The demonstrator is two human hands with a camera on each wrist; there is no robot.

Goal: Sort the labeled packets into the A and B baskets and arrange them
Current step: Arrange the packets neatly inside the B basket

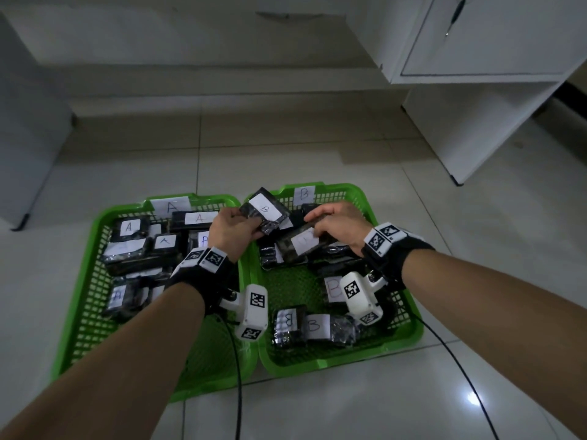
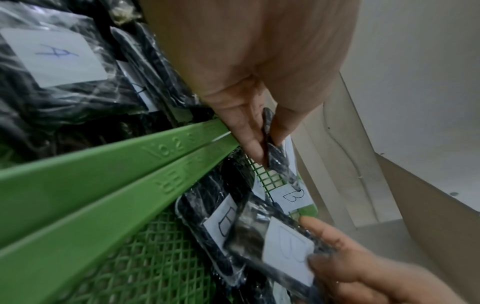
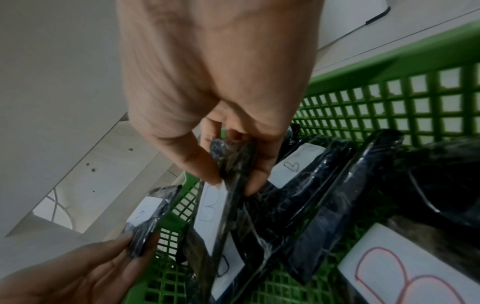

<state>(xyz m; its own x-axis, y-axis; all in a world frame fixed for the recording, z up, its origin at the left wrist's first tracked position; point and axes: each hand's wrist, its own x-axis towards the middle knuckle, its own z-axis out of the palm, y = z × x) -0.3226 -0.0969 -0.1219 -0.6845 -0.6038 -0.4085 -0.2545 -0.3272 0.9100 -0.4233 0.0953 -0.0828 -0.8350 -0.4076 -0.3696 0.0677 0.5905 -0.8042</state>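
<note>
Two green mesh baskets sit side by side on the floor: the A basket [image 1: 79, 312] on the left and the B basket [image 1: 409, 315] on the right. My left hand [image 1: 233, 228] pinches a black packet labeled B [image 1: 265, 211] above the inner rims of the baskets. My right hand [image 1: 333, 227] grips another black B packet [image 1: 298, 246] over the far part of the B basket. The left wrist view shows my thumb and fingers [image 2: 249, 142] clamped on the packet's edge [image 2: 275, 156]. My right fingers [image 3: 200, 164] curl round their packet [image 3: 228, 162] in the right wrist view.
Several A packets [image 1: 128, 228] fill the A basket. More B packets [image 1: 313, 325] lie at the near end and far end of the B basket, with bare mesh [image 1: 289, 287] between. A white cabinet [image 1: 476, 90] stands at the right, and a cable [image 1: 470, 382] trails over the tiles.
</note>
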